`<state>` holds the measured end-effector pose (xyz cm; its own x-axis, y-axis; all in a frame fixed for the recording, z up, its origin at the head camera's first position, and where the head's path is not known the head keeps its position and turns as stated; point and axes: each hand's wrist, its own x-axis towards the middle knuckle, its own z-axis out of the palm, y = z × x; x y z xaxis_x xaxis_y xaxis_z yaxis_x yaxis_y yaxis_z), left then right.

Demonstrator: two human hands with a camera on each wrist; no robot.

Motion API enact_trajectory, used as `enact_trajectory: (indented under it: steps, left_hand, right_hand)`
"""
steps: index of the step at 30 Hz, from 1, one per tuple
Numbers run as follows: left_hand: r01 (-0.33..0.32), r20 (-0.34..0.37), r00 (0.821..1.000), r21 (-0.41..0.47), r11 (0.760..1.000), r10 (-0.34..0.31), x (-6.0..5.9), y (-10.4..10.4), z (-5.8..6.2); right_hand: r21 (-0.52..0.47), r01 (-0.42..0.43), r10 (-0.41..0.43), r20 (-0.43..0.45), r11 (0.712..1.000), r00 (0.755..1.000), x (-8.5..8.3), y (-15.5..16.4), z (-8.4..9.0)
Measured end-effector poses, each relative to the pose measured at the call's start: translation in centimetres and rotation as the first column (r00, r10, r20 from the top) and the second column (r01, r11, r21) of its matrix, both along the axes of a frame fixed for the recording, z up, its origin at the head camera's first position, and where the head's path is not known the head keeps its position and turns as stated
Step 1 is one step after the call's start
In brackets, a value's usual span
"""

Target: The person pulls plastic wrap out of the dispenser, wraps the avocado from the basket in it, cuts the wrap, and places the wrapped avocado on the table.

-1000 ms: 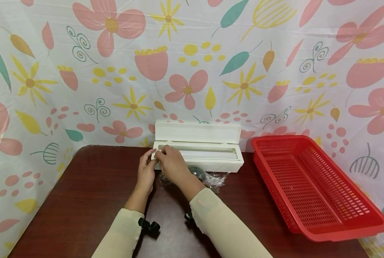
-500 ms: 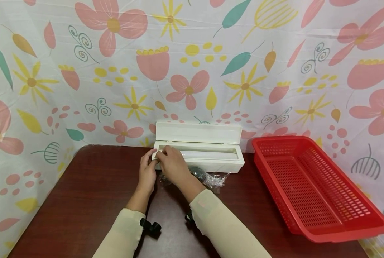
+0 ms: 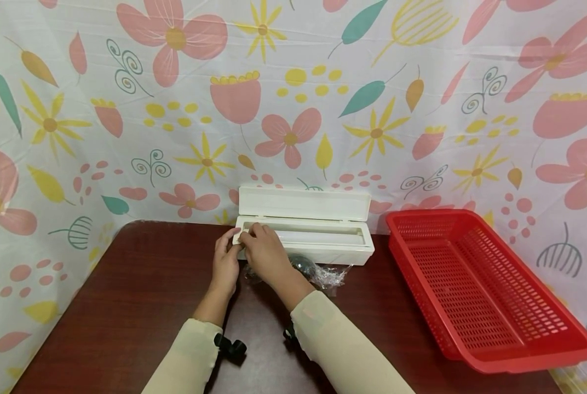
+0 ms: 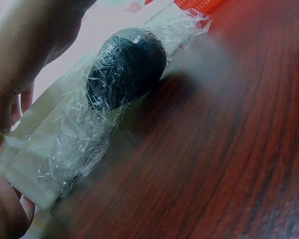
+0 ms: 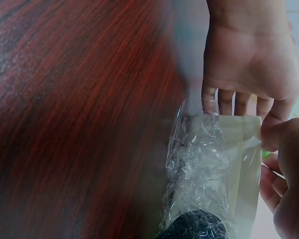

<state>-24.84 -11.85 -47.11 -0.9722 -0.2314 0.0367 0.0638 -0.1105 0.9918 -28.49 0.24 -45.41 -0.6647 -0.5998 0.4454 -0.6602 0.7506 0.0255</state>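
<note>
Both hands meet at the left end of the white wrap dispenser (image 3: pixel 304 232), centre of the frame, lid propped open against the floral backdrop (image 3: pixel 293 98). Left hand (image 3: pixel 226 261) curls its fingers over the box's end edge, likely bracing it. Right hand (image 3: pixel 264 251) pinches the film edge (image 5: pixel 249 144) at the slot. A dark ball wrapped in plastic film (image 4: pixel 125 67) lies on the tabletop (image 3: pixel 136 295) touching the dispenser's front wall, under the right wrist. Red basket (image 3: pixel 485 290) sits at right, well apart. Open tabletop left and toward the near edge.
</note>
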Motion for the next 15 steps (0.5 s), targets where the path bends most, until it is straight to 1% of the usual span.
enact_trajectory:
  steps: [10,13,15]
  left_hand:
    - [0.003,-0.017,1.0,0.014,1.0,-0.003,0.06,-0.07,-0.02]
    - [0.001,-0.011,1.0,0.006,1.0,-0.001,0.05,-0.02,-0.01]
    - [0.001,-0.006,1.0,0.003,1.0,-0.001,0.06,-0.02,-0.02]
  right_hand:
    - [0.003,-0.006,0.006,-0.043,1.0,0.999,0.13,0.02,0.08]
    - [0.0,0.008,-0.008,-0.039,1.0,0.999,0.24,-0.01,0.09]
    - [0.007,0.023,-0.023,-0.02,1.0,1.0,0.35,-0.04,0.12]
